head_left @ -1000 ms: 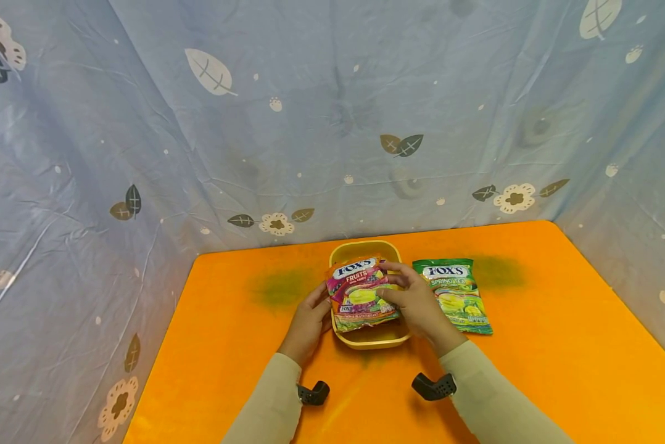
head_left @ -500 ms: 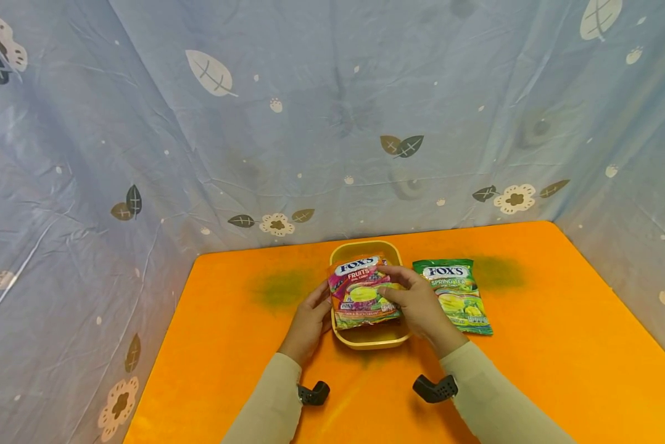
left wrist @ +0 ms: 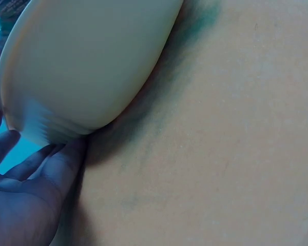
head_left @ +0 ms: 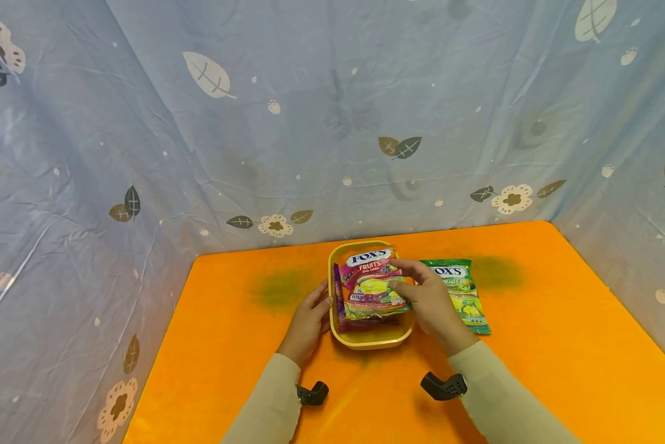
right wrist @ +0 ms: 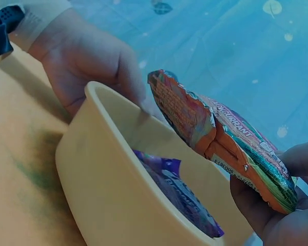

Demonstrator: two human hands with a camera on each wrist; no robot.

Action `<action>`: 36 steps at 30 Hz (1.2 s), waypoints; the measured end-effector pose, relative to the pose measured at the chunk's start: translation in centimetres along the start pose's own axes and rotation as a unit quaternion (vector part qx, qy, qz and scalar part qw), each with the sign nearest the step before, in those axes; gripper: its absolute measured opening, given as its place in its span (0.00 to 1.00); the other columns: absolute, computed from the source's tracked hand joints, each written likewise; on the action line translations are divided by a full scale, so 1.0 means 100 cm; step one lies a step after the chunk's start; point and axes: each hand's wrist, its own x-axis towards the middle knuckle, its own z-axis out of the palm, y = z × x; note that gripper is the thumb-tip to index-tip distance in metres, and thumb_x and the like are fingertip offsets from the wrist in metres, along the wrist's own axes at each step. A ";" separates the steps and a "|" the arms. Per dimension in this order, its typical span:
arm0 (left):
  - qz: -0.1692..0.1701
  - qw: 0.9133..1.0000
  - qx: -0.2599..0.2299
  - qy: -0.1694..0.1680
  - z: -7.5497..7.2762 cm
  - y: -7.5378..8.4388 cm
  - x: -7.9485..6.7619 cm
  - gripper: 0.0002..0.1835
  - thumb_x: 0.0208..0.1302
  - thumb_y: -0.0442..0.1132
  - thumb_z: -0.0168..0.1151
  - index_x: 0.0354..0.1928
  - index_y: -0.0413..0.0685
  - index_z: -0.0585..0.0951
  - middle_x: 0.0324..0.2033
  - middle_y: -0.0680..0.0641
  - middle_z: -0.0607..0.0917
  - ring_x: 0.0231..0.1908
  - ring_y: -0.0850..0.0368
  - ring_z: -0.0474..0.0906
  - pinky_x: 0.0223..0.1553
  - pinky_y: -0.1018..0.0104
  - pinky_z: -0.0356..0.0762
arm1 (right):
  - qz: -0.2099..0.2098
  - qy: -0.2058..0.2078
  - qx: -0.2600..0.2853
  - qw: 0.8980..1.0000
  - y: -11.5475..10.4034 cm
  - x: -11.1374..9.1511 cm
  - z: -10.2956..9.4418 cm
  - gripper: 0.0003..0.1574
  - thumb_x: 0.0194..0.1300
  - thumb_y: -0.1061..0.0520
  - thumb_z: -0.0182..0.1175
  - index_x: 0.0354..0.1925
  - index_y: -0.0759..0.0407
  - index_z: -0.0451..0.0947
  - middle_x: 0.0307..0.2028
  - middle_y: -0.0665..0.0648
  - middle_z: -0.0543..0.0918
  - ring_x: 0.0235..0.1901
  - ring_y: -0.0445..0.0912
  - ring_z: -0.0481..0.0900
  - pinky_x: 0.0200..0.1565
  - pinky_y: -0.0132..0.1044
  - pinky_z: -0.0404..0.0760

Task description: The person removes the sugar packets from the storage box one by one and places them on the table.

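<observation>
My right hand (head_left: 432, 302) pinches an orange and magenta candy bag (head_left: 374, 285) marked FOX'S Fruits by its right edge. In the right wrist view the bag (right wrist: 226, 146) is tilted above the rim of the yellow plastic container (head_left: 366, 343). A purple candy bag (right wrist: 179, 189) lies inside the container, partly covered by the orange one in the head view. My left hand (head_left: 306, 320) holds the container's left side, with the thumb at its rim and the fingers (left wrist: 64, 164) against the outer wall.
A green FOX'S Spring Tea candy bag (head_left: 468, 302) lies right of the container, partly behind my right hand. The orange tabletop (head_left: 232, 370) has greenish stains. A blue patterned curtain (head_left: 310, 123) stands behind and at both sides.
The right hand has moved the orange candy bag up and to the right, away from the left hand's fingers. The purple bag inside now shows. The left hand stays at the container.
</observation>
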 end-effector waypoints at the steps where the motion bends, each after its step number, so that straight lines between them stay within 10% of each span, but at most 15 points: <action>1: 0.000 1.000 0.000 0.000 0.000 0.000 0.000 0.31 0.88 0.41 0.53 0.86 0.50 0.63 0.79 0.38 0.69 0.67 0.41 0.80 0.63 0.51 0.80 | 0.000 0.003 -0.003 1.000 -0.001 0.000 -0.002 0.29 0.79 0.68 0.63 0.74 0.63 0.76 0.70 0.66 0.71 0.74 0.58 0.63 0.57 0.27 0.80; 20: -0.008 1.000 0.008 0.010 0.001 0.000 -0.002 0.31 0.88 0.43 0.54 0.86 0.52 0.63 0.78 0.40 0.71 0.67 0.40 0.80 0.62 0.53 0.82 | -0.003 0.032 0.060 0.998 -0.002 -0.003 -0.038 0.32 0.82 0.65 0.62 0.78 0.67 0.70 0.68 0.65 0.69 0.51 0.49 0.82 0.52 0.36 0.88; 36: 0.001 1.000 0.012 0.012 0.000 -0.004 0.000 0.31 0.88 0.42 0.54 0.86 0.50 0.63 0.79 0.39 0.70 0.67 0.40 0.80 0.62 0.53 0.81 | -0.035 0.057 0.114 0.991 0.007 -0.010 -0.080 0.29 0.79 0.65 0.65 0.74 0.64 0.76 0.58 0.59 0.70 0.41 0.44 0.75 0.36 0.27 0.80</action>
